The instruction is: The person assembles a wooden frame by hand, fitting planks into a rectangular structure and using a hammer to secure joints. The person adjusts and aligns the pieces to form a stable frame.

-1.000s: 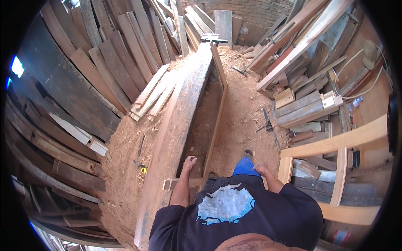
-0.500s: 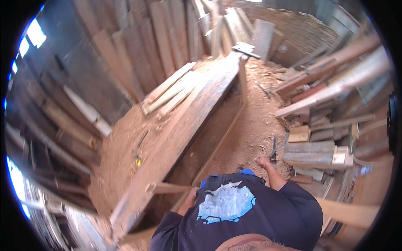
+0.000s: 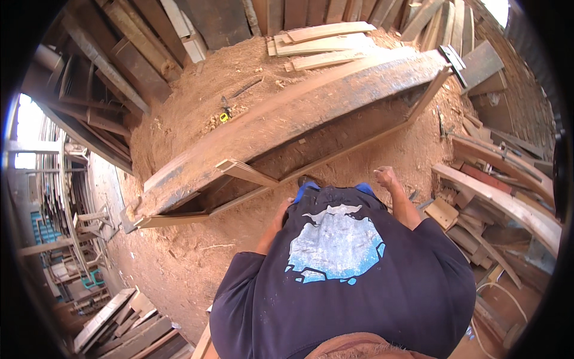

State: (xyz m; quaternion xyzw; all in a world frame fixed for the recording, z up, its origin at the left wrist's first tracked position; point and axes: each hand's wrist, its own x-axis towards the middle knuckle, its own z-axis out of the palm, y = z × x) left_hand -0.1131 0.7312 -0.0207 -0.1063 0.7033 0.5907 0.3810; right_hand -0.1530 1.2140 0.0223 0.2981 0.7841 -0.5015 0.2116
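Note:
My right hand [image 3: 387,178] is raised in front of my body on the right, fingers curled in, and nothing shows in it. Beside my left thigh is my left hand [image 3: 289,204], low and partly covered by my shirt; its fingers are hidden. Ahead of both hands runs a long wooden workbench [image 3: 299,110] dusted with shavings, apart from the right hand. One of its wooden legs [image 3: 247,172] juts toward my left hand. At the bench's far right end sits a dark metal fitting [image 3: 453,62].
Sawdust covers the floor beyond the bench, where a yellow tape measure [image 3: 225,116] lies. Pale boards [image 3: 329,45] are stacked behind the bench. To my right is a pile of timber [image 3: 499,188]; offcuts [image 3: 128,323] lie at lower left. A loose hose [image 3: 508,293] curls at lower right.
My view has swung left, so the bench now lies more crosswise and the left side of the workshop shows. My right hand has moved away from the dark tool beside it.

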